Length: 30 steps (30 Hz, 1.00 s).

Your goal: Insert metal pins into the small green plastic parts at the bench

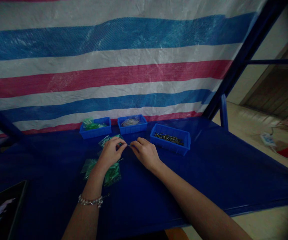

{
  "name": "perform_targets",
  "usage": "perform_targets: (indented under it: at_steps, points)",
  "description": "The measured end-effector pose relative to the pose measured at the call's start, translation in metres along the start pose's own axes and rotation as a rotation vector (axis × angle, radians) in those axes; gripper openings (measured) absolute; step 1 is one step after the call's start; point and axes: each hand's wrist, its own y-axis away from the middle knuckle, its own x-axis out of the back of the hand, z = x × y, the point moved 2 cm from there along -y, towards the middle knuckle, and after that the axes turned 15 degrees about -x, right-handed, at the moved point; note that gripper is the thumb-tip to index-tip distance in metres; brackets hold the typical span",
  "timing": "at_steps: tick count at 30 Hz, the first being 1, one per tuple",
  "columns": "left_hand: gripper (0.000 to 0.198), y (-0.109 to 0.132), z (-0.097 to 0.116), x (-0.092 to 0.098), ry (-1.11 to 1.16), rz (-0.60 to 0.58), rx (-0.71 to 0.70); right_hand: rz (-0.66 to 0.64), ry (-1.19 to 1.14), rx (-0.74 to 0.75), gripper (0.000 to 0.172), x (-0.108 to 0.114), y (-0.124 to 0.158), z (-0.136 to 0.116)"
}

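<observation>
My left hand [112, 152] and my right hand [145, 152] meet over the middle of the blue table, each with thumb and fingers pinched together. Between the fingertips runs a small thin piece [128, 145], too small to name. Beneath and beside my left hand lie clear packets with green pieces [112, 175], and another packet [104, 140] shows just beyond it. Close to my right hand stands a blue bin [187, 146] holding many thin, dark and brassy metal pieces [169, 138].
Along the back stand a blue bin [91, 134] with green packets and a blue bin [134, 129] with clear, whitish pieces. A phone [5, 210] lies at the left front. Behind hangs a striped sheet [109, 80], beside a blue frame post [231, 80].
</observation>
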Motion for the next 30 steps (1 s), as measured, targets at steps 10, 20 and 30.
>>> perform_targets:
  at_steps: [10,20,30]
  points:
    - [0.011,0.0002,0.0002,0.0002,0.024,0.012,-0.016,0.005,0.015,-0.042,0.021,-0.0004,-0.0004,0.0012]
    - [0.012,0.0013,-0.0016,-0.0008,0.014,0.017,-0.031,-0.028,0.014,-0.031,0.022,-0.0011,-0.0013,0.0011]
    - [0.017,0.0001,0.0018,0.0057,0.005,0.103,0.008,-0.016,-0.114,-0.052,0.022,-0.0029,-0.0034,0.0038]
